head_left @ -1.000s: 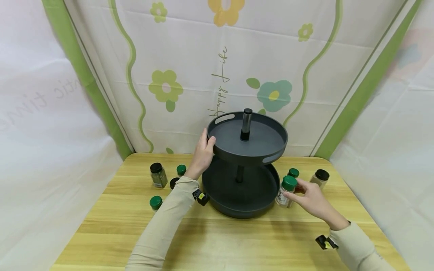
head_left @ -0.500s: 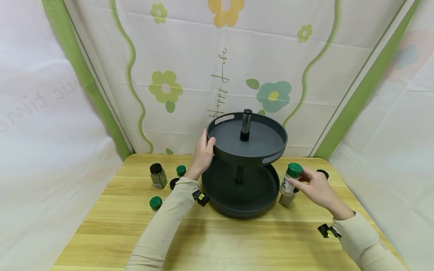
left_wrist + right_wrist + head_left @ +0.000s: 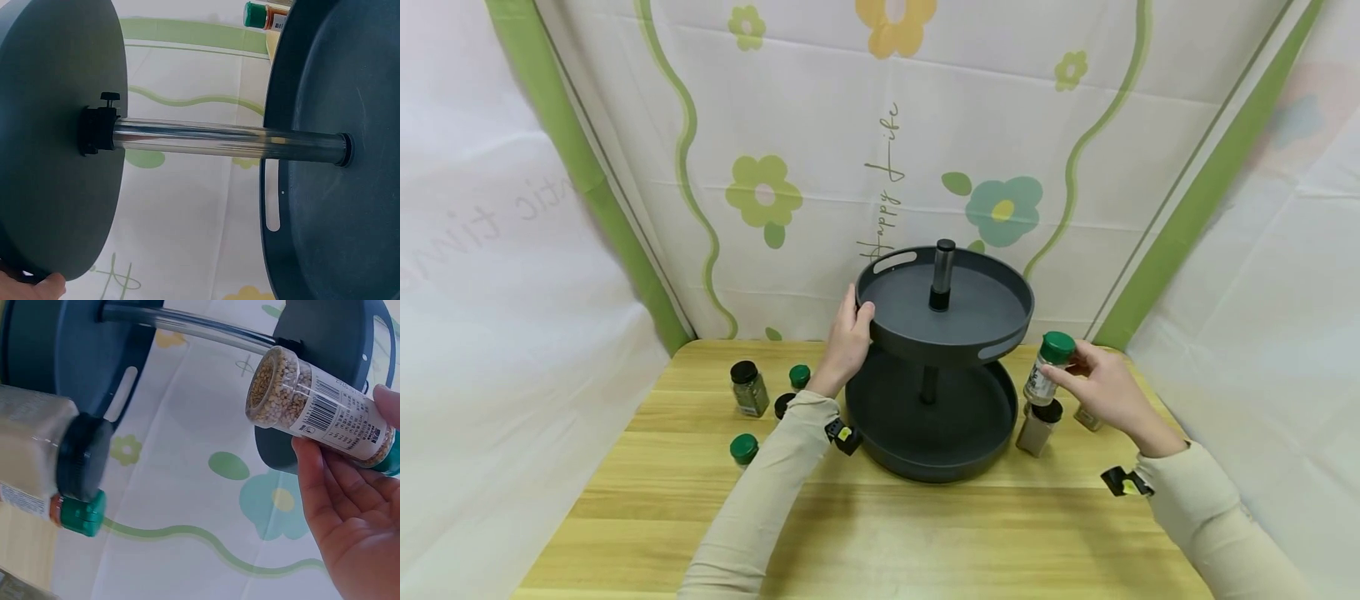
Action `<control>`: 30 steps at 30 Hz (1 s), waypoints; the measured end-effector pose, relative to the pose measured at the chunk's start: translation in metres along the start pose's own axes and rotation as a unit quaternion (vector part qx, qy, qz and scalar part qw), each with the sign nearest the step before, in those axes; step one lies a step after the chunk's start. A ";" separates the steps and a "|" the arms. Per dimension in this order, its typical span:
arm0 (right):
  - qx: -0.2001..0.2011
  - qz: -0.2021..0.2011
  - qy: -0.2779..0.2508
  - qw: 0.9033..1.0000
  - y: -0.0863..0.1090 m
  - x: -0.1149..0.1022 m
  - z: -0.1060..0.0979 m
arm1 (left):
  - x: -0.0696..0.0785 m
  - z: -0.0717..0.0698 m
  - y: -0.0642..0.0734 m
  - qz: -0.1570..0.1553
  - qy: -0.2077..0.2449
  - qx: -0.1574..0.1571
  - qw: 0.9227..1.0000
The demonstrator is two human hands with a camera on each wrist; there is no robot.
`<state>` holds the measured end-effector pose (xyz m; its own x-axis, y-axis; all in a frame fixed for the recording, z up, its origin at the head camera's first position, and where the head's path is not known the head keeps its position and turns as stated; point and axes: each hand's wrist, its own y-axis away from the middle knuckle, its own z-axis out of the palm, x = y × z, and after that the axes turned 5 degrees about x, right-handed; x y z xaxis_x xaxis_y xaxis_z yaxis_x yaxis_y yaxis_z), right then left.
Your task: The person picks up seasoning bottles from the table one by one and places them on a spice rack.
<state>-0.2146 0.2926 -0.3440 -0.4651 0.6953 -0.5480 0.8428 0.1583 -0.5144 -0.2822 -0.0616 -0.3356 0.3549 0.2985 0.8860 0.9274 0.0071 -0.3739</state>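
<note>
A dark grey two-tier round tray (image 3: pixel 955 321) stands on the table, its tiers joined by a metal post (image 3: pixel 206 139). My left hand (image 3: pixel 847 346) holds the upper tier's left rim, thumb over the edge and fingers along the outside. In the left wrist view the thumb (image 3: pixel 51 287) shows at that tier's edge. To the right of the tray, my right hand (image 3: pixel 1108 396) pinches a clear spice jar (image 3: pixel 325 403) with a green lid, full of tan seeds. This jar is raised, upright in the head view, near the upper tier's right side.
A black-lidded jar of pale powder (image 3: pixel 1036 433) stands beside the lower tier (image 3: pixel 925 468). Another jar (image 3: pixel 1088 417) is partly behind my right hand. Left of the tray are several jars, including one of green herbs (image 3: pixel 750 396) and a green-lidded one (image 3: pixel 744 450).
My right hand has lifted the green-lidded spice jar up and slightly right, uncovering the black-lidded powder jar. The left hand stays at the upper tier's rim.
</note>
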 end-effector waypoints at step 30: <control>0.028 0.006 0.001 1.000 -0.051 -0.022 -0.038 | 0.001 -0.001 0.000 0.007 0.001 0.005 1.000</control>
<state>-0.2369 0.2957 -0.2805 -0.4542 0.6978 -0.5538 0.8322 0.1105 -0.5434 -0.2821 -0.0622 -0.3344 0.3674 0.2959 0.8817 0.9215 0.0125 -0.3882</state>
